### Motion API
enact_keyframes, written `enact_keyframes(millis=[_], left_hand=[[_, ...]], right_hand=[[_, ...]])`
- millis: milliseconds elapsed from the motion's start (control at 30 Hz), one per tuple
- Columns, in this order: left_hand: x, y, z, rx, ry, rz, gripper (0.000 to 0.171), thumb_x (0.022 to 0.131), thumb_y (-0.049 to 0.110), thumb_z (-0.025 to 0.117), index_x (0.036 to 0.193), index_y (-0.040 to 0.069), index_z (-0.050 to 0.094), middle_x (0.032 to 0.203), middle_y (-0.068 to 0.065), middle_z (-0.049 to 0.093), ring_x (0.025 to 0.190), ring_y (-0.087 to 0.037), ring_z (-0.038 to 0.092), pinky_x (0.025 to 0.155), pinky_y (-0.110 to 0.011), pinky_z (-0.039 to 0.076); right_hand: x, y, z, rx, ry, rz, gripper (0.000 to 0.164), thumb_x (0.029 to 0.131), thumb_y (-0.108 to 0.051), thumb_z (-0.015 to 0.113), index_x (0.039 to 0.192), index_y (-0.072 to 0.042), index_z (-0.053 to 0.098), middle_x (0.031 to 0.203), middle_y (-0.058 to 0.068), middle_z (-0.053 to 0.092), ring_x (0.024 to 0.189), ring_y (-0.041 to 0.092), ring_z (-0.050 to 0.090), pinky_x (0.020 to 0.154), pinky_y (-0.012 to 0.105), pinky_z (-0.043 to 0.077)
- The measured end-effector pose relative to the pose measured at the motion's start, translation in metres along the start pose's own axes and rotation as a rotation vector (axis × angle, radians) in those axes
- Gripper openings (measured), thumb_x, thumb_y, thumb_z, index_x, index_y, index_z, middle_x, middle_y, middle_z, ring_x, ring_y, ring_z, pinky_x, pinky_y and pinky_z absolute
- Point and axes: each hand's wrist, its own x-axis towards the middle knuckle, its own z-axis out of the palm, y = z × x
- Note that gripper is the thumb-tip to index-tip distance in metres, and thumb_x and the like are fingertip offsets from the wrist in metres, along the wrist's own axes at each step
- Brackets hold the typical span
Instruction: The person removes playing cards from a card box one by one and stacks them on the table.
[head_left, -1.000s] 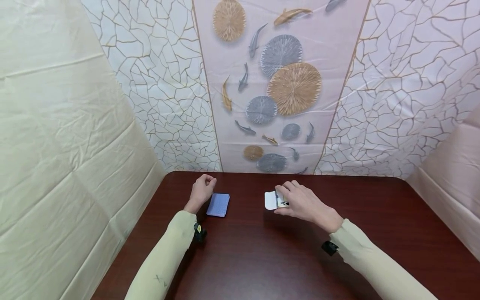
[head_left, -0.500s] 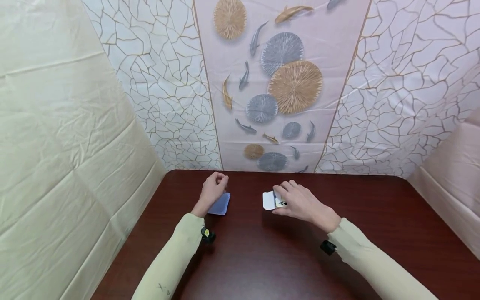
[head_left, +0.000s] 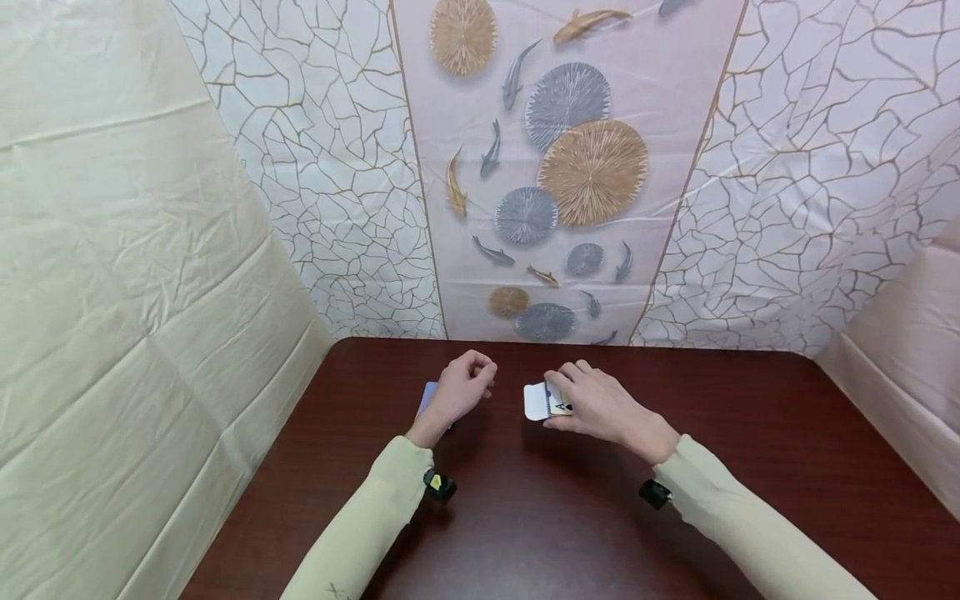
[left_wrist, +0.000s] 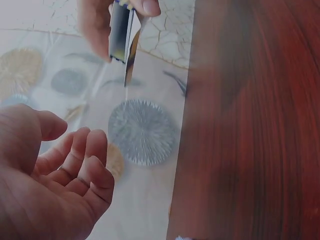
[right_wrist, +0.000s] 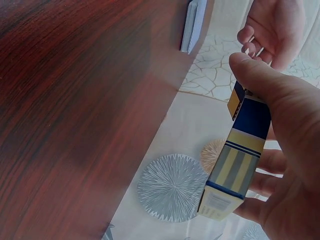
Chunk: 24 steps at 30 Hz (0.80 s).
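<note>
My right hand (head_left: pixel 603 408) grips a playing card box (right_wrist: pixel 236 155), blue and yellow on the side seen in the right wrist view. Its white flap (head_left: pixel 536 402) hangs out to the left, and an ace (head_left: pixel 559 407) shows at the mouth of the box. Thumb on one side, fingers on the other, the hand keeps the box raised off the table. My left hand (head_left: pixel 465 385) hovers between the box and a blue-backed deck of cards (head_left: pixel 428 395), which it partly hides in the head view. Its fingers (left_wrist: pixel 80 155) bend loosely around nothing, apart from the box.
A dark red-brown wooden table (head_left: pixel 510 517) spreads under both hands. Behind its far edge hangs a patterned cloth (head_left: pixel 525 167) with fish and round leaves. Pale cloth walls (head_left: pixel 150 333) stand at the left and right sides.
My left hand has moved rightward from beside the blue-backed deck, over it, toward the card box. The right hand keeps its grip on the box and has hardly moved.
</note>
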Motion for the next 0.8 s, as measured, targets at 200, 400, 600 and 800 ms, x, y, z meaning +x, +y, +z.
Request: enact_keyframes(millis=[200, 400, 600, 800], left_hand=[[-0.004, 0.005, 0.008, -0.003, -0.047, 0.010, 0.014, 0.098, 0.025, 0.060, 0.103, 0.012, 0.063, 0.093, -0.020, 0.070, 0.067, -0.013, 0.066, 0.065, -0.026, 0.052], [-0.008, 0.009, 0.014, -0.013, -0.091, 0.017, 0.013, 0.097, 0.025, 0.061, 0.102, 0.013, 0.063, 0.089, -0.016, 0.068, 0.079, -0.034, 0.070, 0.064, -0.026, 0.050], [-0.012, 0.012, 0.027, -0.008, -0.109, 0.019, 0.010, 0.097, 0.022, 0.061, 0.101, 0.013, 0.063, 0.088, -0.015, 0.070, 0.081, -0.039, 0.068, 0.061, -0.025, 0.049], [-0.016, 0.014, 0.039, 0.033, -0.135, 0.007, 0.010, 0.096, 0.023, 0.062, 0.099, 0.013, 0.064, 0.086, -0.010, 0.071, 0.071, -0.027, 0.067, 0.058, -0.025, 0.049]], right_hand=[[0.001, -0.001, 0.000, -0.003, -0.006, 0.001, 0.071, 0.076, -0.053, 0.079, 0.126, -0.007, 0.059, 0.109, 0.008, 0.063, 0.095, 0.023, 0.055, 0.072, 0.038, 0.051], [0.003, -0.001, 0.000, 0.001, 0.004, -0.010, 0.071, 0.075, -0.053, 0.080, 0.125, -0.008, 0.060, 0.107, 0.007, 0.063, 0.094, 0.023, 0.055, 0.071, 0.037, 0.050], [0.002, -0.002, -0.001, 0.001, 0.000, -0.008, 0.071, 0.075, -0.053, 0.080, 0.126, -0.008, 0.059, 0.108, 0.008, 0.063, 0.096, 0.024, 0.055, 0.073, 0.038, 0.051], [0.001, -0.002, -0.001, 0.005, 0.028, -0.018, 0.070, 0.074, -0.052, 0.081, 0.124, -0.007, 0.061, 0.105, 0.007, 0.062, 0.095, 0.025, 0.055, 0.071, 0.039, 0.051]])
